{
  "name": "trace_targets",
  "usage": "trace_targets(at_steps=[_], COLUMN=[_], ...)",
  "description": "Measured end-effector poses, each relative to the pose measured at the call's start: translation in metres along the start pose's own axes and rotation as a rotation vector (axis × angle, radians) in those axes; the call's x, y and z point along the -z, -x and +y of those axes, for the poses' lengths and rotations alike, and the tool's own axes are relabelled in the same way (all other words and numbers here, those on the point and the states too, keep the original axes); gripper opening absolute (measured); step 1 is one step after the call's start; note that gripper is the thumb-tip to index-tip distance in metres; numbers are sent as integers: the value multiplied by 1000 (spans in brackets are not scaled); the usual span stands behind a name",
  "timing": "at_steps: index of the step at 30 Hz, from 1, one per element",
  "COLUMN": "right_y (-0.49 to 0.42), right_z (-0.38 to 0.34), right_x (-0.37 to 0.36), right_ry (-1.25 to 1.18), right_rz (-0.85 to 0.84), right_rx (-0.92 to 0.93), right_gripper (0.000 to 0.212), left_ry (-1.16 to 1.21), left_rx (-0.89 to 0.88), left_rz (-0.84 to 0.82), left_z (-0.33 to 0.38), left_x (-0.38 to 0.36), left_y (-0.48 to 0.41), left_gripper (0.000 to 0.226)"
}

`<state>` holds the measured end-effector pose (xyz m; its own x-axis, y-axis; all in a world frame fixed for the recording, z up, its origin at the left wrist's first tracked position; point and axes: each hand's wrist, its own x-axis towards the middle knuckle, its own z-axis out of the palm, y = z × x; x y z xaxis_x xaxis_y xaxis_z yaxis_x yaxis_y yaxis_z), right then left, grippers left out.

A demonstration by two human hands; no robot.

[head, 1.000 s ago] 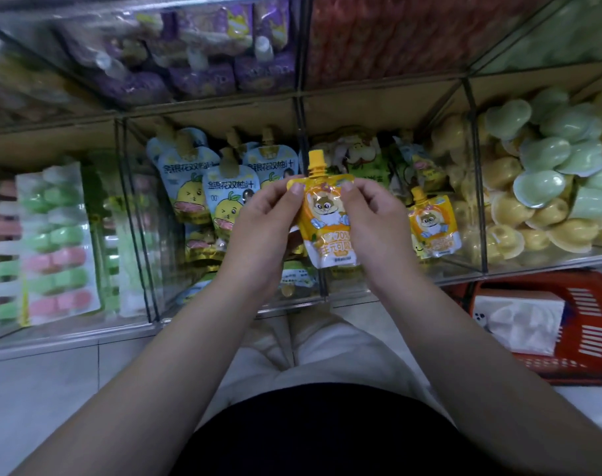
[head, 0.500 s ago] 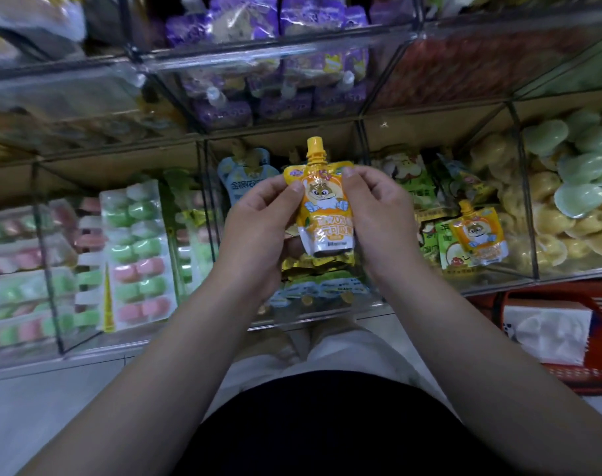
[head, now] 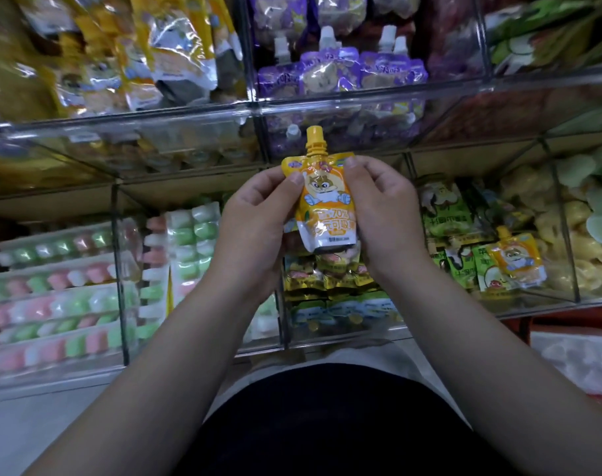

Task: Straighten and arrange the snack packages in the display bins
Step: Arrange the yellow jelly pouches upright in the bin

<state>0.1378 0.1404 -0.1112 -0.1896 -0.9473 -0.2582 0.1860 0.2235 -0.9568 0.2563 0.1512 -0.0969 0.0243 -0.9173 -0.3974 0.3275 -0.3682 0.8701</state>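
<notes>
An orange spouted jelly pouch (head: 327, 197) with a cartoon animal stands upright in front of me, its cap pointing up. My left hand (head: 254, 228) pinches its left edge and my right hand (head: 385, 214) pinches its right edge. It hangs in front of the clear display bins (head: 258, 111), level with the shelf edge between the two rows. A second orange pouch (head: 517, 262) lies in the lower bin to the right, on green packages (head: 454, 218).
Purple spouted pouches (head: 340, 70) fill the upper middle bin and yellow bags (head: 138, 53) the upper left one. Pink, green and white jelly strips (head: 69, 290) fill the lower left bins. Yellow and green moulded sweets (head: 588, 207) sit far right. A red basket (head: 574, 331) stands on the floor.
The view has tilted up and shifted left, bringing the upper bins into sight. Both hands have kept their pinch on the orange pouch and carried it higher against the shelves.
</notes>
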Motion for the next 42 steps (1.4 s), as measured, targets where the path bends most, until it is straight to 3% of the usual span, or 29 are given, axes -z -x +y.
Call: trace_targets(at_steps=[15,25,38,42], right_y=[18,0,-47,-66], right_z=[-20,-34,-55,-63], right_x=[-67,-100,-145,-164], right_ry=[-48,44,150,178], right_rz=[-117,-53,-88,-104], right_rx=[123,209,263,301], right_gripper=[10,7,39,35], left_ry=[7,2,-77,-119], left_rx=[-185,-306,-444,-473], left_rz=[33,119,77,100], left_z=[64,84,123,140], left_x=[55,69,88,93], left_y=[-2,-25,-59,-76], left_gripper=[11,18,35,42])
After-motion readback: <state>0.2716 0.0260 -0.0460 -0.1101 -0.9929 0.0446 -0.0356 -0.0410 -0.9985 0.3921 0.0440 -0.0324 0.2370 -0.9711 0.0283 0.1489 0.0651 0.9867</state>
